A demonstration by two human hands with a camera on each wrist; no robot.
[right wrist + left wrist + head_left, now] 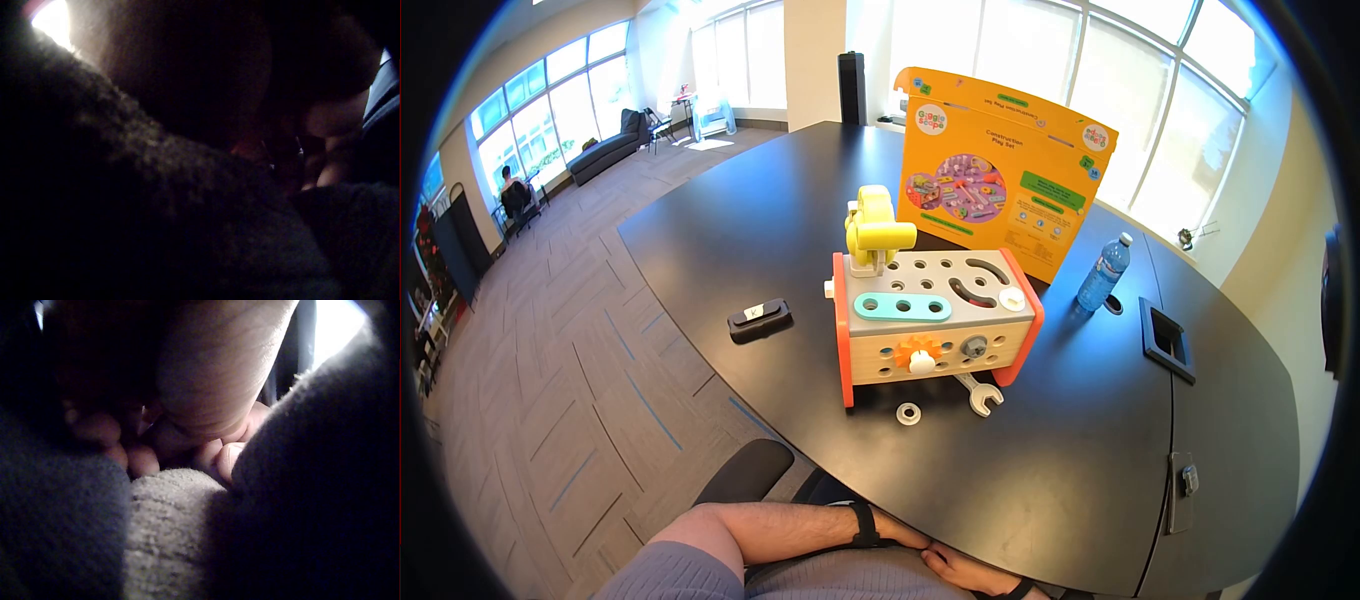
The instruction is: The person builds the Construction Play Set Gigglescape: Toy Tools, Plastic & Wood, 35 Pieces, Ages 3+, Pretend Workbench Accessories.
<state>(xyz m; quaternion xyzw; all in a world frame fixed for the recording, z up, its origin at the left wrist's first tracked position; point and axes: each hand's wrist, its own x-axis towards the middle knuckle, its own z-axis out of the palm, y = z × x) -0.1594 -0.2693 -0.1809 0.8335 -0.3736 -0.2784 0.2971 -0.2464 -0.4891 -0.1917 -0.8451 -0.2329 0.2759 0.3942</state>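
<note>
Both hands lie together in the lap at the table's near edge, and neither shows an object. The left hand [902, 532] partly disappears beside the right hand [965, 572]. In the dark left wrist view, curled fingers [142, 460] meet over grey cloth. Nearest to them on the table is a white ring-shaped nut [909, 413]. A grey toy wrench [983, 396] pokes out from under a wooden toy toolbox [865, 362]. On the toolbox sit a yellow piece [872, 225], a turquoise strip [920, 306], an orange gear [905, 353] and a grey bolt [974, 347].
A yellow-orange box [1010, 150] stands upright behind the toolbox. To the right are a water bottle [1105, 272] and a square table opening [1168, 340]. A black case [760, 320] lies left on the dark round table [730, 215]. Someone sits far off by the windows.
</note>
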